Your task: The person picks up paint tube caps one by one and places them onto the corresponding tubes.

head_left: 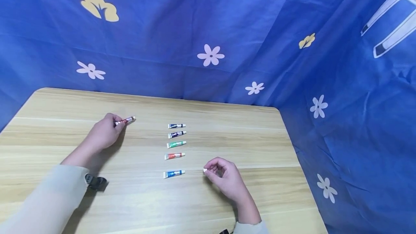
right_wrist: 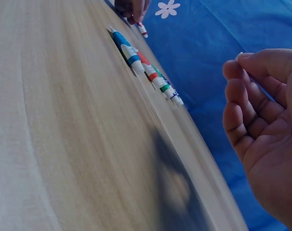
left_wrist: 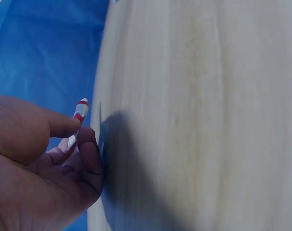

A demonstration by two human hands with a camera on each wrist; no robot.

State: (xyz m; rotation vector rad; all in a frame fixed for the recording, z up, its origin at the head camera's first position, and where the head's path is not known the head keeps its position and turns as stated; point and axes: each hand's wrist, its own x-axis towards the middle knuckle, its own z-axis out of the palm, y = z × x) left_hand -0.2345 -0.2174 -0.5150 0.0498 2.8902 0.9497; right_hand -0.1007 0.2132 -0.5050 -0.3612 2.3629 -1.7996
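Observation:
My left hand [head_left: 105, 131] pinches a dark red and white paint tube [head_left: 129, 120] between thumb and fingers, above the left part of the table; its white tip points right. In the left wrist view the same tube [left_wrist: 81, 110] sticks up past the thumb. My right hand [head_left: 227, 180] pinches a small white piece [head_left: 205, 170] between thumb and index finger; its kind is too small to tell. Left of that hand lie a blue tube [head_left: 173, 174], a red tube [head_left: 174, 156], a green tube [head_left: 176, 144], a purple tube [head_left: 177, 134] and a dark navy tube [head_left: 176, 126].
The tubes lie apart in a column on the light wooden table [head_left: 260, 136], white ends pointing right. Blue patterned cloth [head_left: 156, 46] hangs along the table's back edge and right side.

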